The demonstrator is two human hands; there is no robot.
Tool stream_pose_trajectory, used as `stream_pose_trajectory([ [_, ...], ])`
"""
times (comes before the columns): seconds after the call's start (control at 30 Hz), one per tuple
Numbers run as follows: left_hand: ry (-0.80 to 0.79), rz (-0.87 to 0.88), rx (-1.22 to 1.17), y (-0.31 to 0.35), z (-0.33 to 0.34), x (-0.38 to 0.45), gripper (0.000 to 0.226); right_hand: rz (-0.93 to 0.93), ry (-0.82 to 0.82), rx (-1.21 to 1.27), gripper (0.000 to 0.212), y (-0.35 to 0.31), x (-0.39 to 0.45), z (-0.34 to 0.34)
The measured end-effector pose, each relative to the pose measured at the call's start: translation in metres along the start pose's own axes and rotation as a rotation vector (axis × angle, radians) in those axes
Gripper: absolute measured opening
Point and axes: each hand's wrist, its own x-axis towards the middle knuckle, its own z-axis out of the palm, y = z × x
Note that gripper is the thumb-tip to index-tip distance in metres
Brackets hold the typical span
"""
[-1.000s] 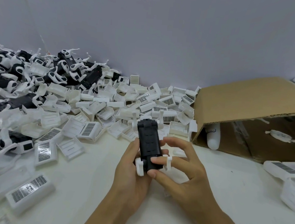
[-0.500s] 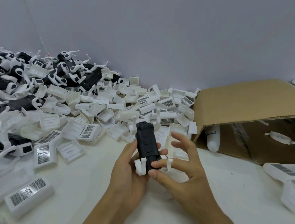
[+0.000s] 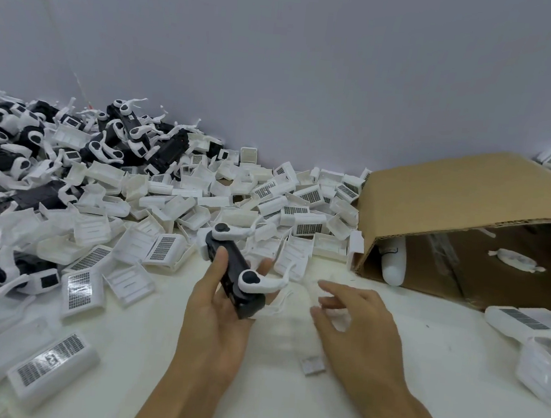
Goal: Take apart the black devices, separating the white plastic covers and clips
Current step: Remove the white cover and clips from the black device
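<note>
Left hand: grips black oblong plastic device above the white tabletop, thumb on its upper face, fingers curled behind. Device tilted, far end toward the pile; two white curved plastic clips attached, one at each end.

Right hand: released, fingers spread and relaxed, blurred, just right of device, not touching it.

Pile of white ribbed plastic covers behind and left of the hands. More black devices with clips heaped at far left. Tipped brown cardboard box at right, opening toward the camera.
</note>
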Motion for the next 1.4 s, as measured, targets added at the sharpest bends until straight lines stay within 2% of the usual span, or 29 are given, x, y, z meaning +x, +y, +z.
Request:
stream_pose_trajectory([
  [0.07,0.021,0.003,0.01,0.003,0.001,-0.001,0.048,0.044,0.094,0.19,0.035,0.001,0.001,0.001],
  [0.13,0.044,0.028,0.058,0.004,0.003,-0.001,0.054,0.161,0.153,0.556,0.035,-0.001,0.005,-0.003],
  [0.23,0.103,0.122,0.164,-0.001,0.004,0.001,0.048,0.381,0.151,0.934,0.027,0.0,0.014,-0.01],
  [0.3,0.14,0.203,0.282,-0.006,0.004,0.001,0.044,0.442,0.086,1.125,0.021,0.0,0.018,-0.012],
  [0.37,0.145,0.247,0.348,-0.011,0.002,0.001,0.049,0.476,-0.01,1.293,0.025,0.0,0.019,-0.014],
  [0.43,0.127,0.219,0.327,-0.014,0.003,0.0,0.046,0.508,-0.131,1.448,0.035,0.0,0.019,-0.016],
  [0.53,0.04,0.207,0.402,-0.021,0.006,-0.003,0.031,0.527,-0.236,1.561,0.032,0.0,0.019,-0.019],
  [0.67,-0.119,0.314,0.603,-0.04,0.008,-0.013,0.086,0.44,-0.144,1.386,0.017,-0.002,0.017,-0.013],
  [0.83,-0.113,0.368,0.62,-0.047,0.01,-0.018,0.091,0.164,0.049,0.82,0.036,0.0,0.005,-0.007],
  [0.9,-0.097,0.37,0.59,-0.043,0.012,-0.019,0.09,0.064,0.035,0.756,0.027,-0.003,0.001,-0.005],
  [0.97,-0.093,0.345,0.554,-0.038,0.013,-0.02,0.084,0.042,0.014,0.753,0.022,-0.006,-0.001,-0.004],
  [1.07,-0.129,0.318,0.538,-0.035,0.014,-0.022,0.082,0.106,0.012,0.713,0.033,-0.008,0.002,-0.004],
  [1.13,-0.159,0.343,0.553,-0.033,0.014,-0.023,0.07,0.11,0.007,0.69,0.043,-0.008,0.002,-0.003],
  [1.2,-0.167,0.363,0.57,-0.033,0.014,-0.025,0.06,0.036,0.043,0.614,0.042,-0.007,-0.001,-0.003],
  [1.3,-0.153,0.36,0.571,-0.033,0.013,-0.022,0.058,-0.059,0.121,0.542,0.043,-0.007,-0.003,-0.004],
  [1.4,-0.157,0.358,0.54,-0.035,0.014,-0.021,0.048,-0.087,0.098,0.516,0.048,-0.007,-0.003,-0.003],
])
